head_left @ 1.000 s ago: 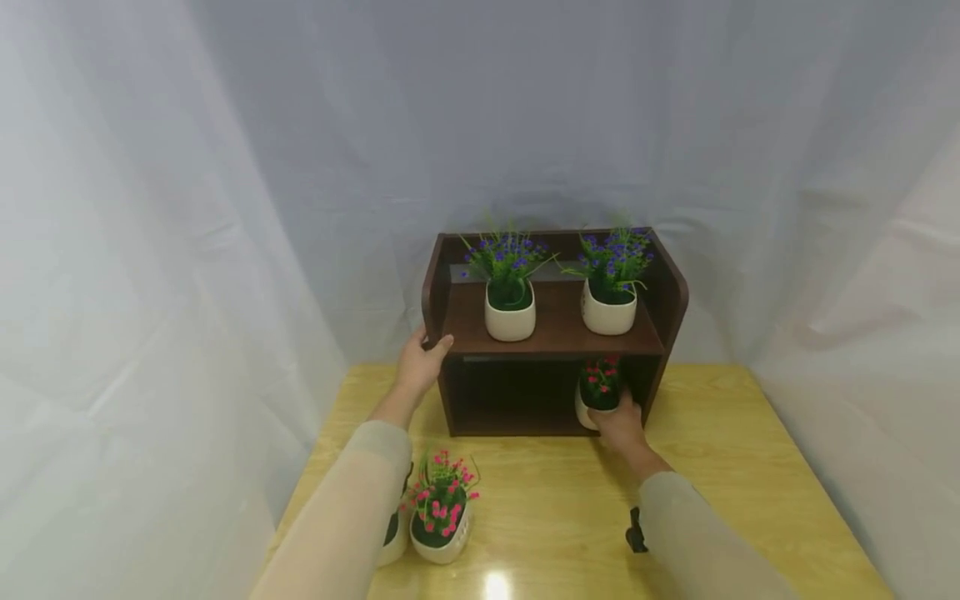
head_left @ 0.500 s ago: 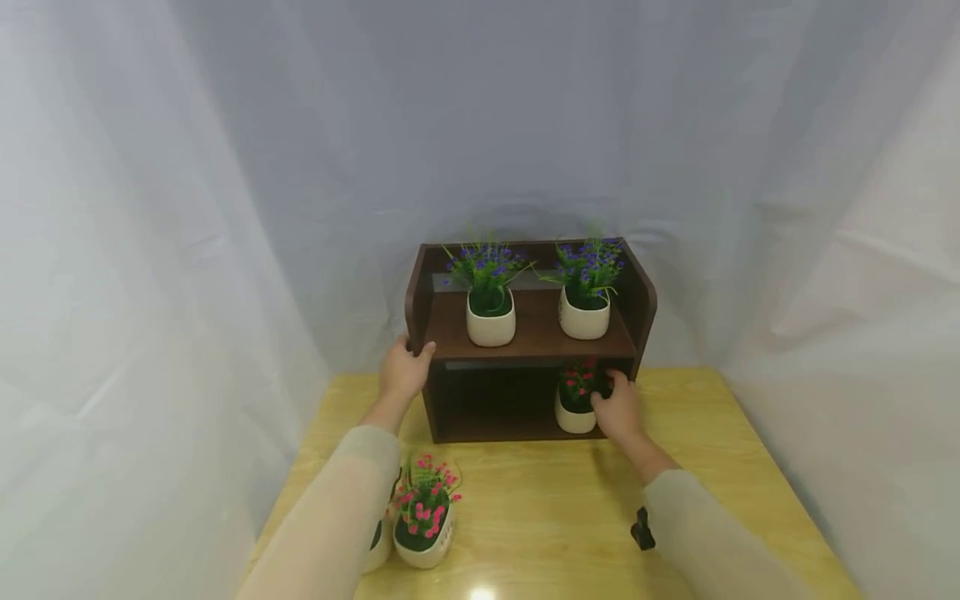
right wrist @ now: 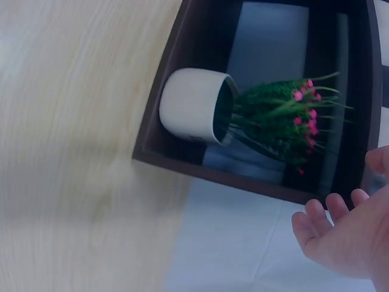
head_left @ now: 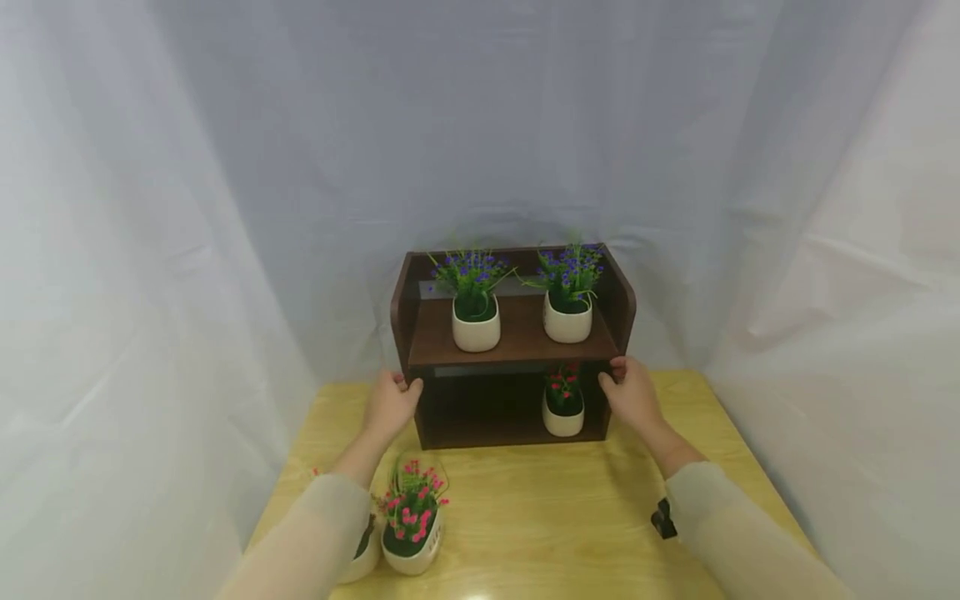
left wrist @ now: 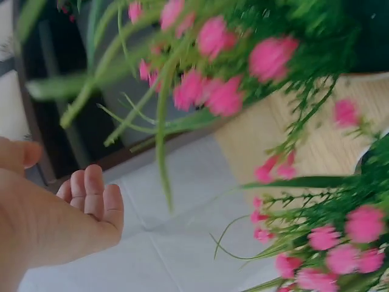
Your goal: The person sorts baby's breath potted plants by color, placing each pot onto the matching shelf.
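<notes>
A dark brown two-tier shelf (head_left: 517, 343) stands on the wooden table. My left hand (head_left: 392, 406) holds its left side panel near the middle board, thumb in front and curled fingers along the outside. On the right, my other hand (head_left: 633, 396) grips the opposite panel at similar height; in the right wrist view the fingertips (right wrist: 337, 207) lie at the panel's outer edge. Two white pots with blue-violet flowers, one left (head_left: 476, 333) and one right (head_left: 567, 323), sit on the upper tier. A white pot with red-pink flowers (head_left: 562, 419) stands at the lower tier's right end.
Two more white pots stand at the table's front left: one with pink flowers (head_left: 412, 542), the other (head_left: 363, 567) partly behind my left sleeve. A small black object (head_left: 663, 518) is beside my right sleeve. White sheeting (head_left: 480, 125) surrounds the table (head_left: 525, 517).
My right hand has let go of the red-pink flower pot and moved out to the shelf's right panel. The left hand has slid lower on the left panel. The view has shifted right.
</notes>
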Action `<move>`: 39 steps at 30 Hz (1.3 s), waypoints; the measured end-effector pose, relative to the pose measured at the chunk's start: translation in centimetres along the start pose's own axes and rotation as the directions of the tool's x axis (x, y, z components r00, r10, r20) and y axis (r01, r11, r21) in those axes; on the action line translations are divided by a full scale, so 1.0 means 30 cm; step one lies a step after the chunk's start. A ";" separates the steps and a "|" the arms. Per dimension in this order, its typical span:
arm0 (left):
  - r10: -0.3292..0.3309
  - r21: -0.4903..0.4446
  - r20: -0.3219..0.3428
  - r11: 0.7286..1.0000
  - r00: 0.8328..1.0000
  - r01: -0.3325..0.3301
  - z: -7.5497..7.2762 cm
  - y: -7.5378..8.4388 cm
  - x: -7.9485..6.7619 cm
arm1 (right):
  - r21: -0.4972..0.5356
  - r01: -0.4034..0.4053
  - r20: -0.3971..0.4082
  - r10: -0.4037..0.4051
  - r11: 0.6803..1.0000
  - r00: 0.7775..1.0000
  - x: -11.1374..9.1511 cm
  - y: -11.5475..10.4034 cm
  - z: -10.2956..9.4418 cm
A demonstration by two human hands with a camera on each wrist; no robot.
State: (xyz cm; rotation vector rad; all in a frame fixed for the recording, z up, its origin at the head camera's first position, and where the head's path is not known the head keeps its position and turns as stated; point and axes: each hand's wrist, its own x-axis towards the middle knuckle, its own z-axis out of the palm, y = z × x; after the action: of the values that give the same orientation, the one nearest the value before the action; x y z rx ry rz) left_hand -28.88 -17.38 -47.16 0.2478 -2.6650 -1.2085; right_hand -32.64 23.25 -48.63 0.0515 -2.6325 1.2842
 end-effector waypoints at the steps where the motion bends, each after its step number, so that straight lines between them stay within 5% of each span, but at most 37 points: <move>1: -0.003 -0.011 0.025 1.000 1.000 0.003 -0.003 0.000 -0.022 | -0.006 0.001 -0.011 -0.001 1.000 1.000 0.006 -0.002 -0.006; 9: 0.016 -0.119 0.175 0.993 0.984 0.005 -0.074 0.018 -0.222 | -0.076 -0.025 -0.064 0.020 0.997 0.998 0.068 -0.011 -0.045; 13: 0.040 -0.113 0.166 0.993 0.985 -0.022 -0.127 0.028 -0.326 | -0.095 -0.016 -0.033 0.013 0.995 0.999 0.108 -0.017 -0.064; 23: -0.107 -0.046 0.094 0.993 0.990 0.112 -0.212 -0.065 -0.490 | -0.112 0.039 0.082 -0.030 0.993 0.996 0.201 -0.033 -0.094; 34: -0.271 -0.124 -0.099 0.958 0.957 0.259 -0.110 -0.323 -0.647 | -0.126 -0.014 0.099 0.027 0.992 0.995 0.227 -0.039 -0.105; 37: -0.264 -0.151 -0.090 0.957 0.960 0.249 -0.065 -0.382 -0.678 | -0.136 -0.011 0.104 0.026 0.991 0.994 0.233 -0.028 -0.108; 39: -0.210 -0.148 -0.046 0.968 0.977 0.201 -0.039 -0.422 -0.694 | -0.142 -0.011 0.108 0.026 0.990 0.994 0.237 -0.019 -0.106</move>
State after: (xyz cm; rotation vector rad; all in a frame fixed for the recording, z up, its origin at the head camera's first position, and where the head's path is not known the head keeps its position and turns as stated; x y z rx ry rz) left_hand -7.63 -21.56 -58.40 0.5407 -2.5359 -1.4199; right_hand -38.97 25.83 -44.81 0.0780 -2.8164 1.1273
